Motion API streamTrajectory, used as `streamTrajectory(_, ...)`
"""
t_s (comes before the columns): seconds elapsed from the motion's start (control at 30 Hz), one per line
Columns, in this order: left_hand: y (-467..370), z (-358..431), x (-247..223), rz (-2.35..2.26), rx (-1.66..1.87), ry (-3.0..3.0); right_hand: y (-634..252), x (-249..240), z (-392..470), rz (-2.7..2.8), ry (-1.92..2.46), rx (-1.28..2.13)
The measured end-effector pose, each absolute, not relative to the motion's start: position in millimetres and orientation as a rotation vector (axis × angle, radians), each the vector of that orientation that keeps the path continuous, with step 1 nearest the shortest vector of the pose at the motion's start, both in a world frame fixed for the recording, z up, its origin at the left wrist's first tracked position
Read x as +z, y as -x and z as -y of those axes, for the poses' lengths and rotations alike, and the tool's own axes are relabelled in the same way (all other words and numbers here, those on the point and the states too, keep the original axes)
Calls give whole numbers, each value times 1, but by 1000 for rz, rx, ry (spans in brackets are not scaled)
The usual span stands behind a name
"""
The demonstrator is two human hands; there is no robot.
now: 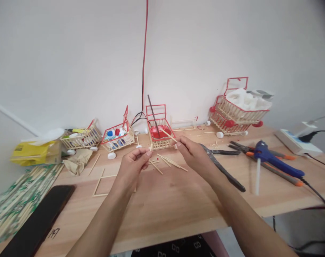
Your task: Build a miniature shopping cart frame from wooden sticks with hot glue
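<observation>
My right hand [190,151] pinches a thin wooden stick [168,134] that points up and left over the small cart holding red paint. My left hand [135,160] is closed at the fingertips on a short piece of wooden stick [151,146], only its tip showing. Behind the hands stands the little stick-built cart [161,144], with a red handle frame and a container of red paint [157,132] in its basket. A dark rod [152,112] leans in the paint. Several loose sticks [173,162] lie on the table between my hands.
More stick carts stand left [118,141] and right [237,110]. Pliers [274,167], a blue glue gun [278,160] and black-handled cutters [223,167] lie right. A phone [41,217], wrapped chopsticks [20,203] and a square stick frame [98,185] lie left. A power strip [297,144] sits far right.
</observation>
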State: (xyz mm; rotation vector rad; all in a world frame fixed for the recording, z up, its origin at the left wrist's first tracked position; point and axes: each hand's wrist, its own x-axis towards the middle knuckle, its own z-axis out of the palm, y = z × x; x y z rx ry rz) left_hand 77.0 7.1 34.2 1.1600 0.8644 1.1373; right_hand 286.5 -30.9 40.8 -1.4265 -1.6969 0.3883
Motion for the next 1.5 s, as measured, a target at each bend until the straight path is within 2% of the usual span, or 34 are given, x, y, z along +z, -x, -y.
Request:
streamTrajectory(0.5,-78,-8,29,-930,1098,-1289,-280,31,46,1759,1331,534)
streamTrajectory(1.5,-79,-10,25,-949,1076,-1314,-280,31,46,1786,1326,492)
